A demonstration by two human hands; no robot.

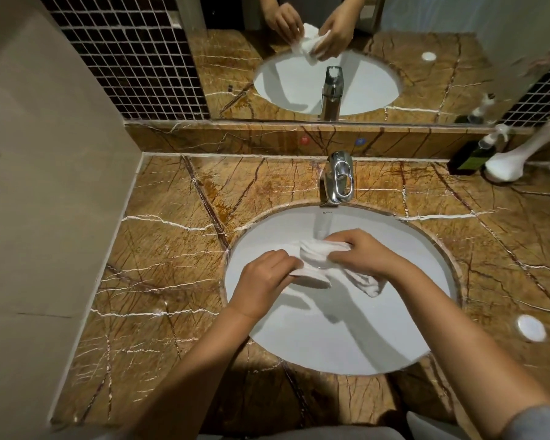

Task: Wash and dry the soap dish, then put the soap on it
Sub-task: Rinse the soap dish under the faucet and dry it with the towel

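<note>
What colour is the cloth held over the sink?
White; the cloth shows best in the head view.

The soap dish cannot be made out; a white cloth (pixel 323 260) bunched between both hands covers whatever they hold; the left hand (pixel 264 281) has its fingertips tucked under the cloth, the right hand (pixel 362 254) has its fingers buried in the folds; part of the basin (pixel 346 338) lies behind the forearms; the drain is hidden; the vase (pixel 518 157) is cut off by the right edge, its top out of view; the dark bottle (pixel 472 155) bears a label too small to read; the round white thing (pixel 531 328) on the counter is blurred, soap or not, unclear; the mirror (pixel 442 58) crops the reflected arms at the top.
</note>
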